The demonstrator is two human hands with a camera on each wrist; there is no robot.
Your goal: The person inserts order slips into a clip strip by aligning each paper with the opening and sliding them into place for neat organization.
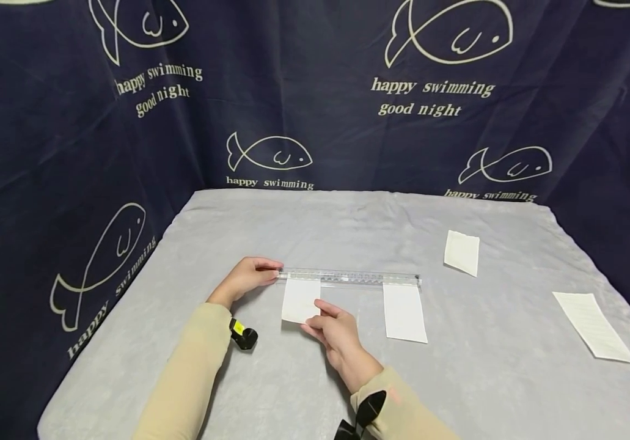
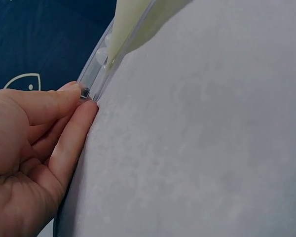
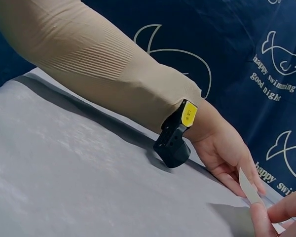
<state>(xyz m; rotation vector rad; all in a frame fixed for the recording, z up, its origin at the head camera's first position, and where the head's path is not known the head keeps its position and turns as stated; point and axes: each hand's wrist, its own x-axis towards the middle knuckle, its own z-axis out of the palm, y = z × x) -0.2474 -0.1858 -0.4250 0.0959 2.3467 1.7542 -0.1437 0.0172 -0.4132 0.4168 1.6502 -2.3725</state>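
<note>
A long clear plastic ticket rail (image 1: 352, 277) lies crosswise on the table, with whitish balls showing inside it in the left wrist view. My left hand (image 1: 244, 278) holds the rail's left end between thumb and fingers. Near that end, a white paper slip (image 1: 298, 298) hangs from the rail toward me. My right hand (image 1: 339, 337) pinches this slip by its lower right corner; in the right wrist view the slip (image 3: 248, 187) curves up off the table. Farther right on the rail, a second white slip (image 1: 405, 313) has its top edge under the rail.
Two more slips lie to the right: a short one (image 1: 462, 252) toward the back and a longer one (image 1: 595, 327) near the right edge. A grey cloth (image 1: 304, 226) covers the table. Dark blue curtains (image 1: 304, 73) with fish prints stand behind and beside it.
</note>
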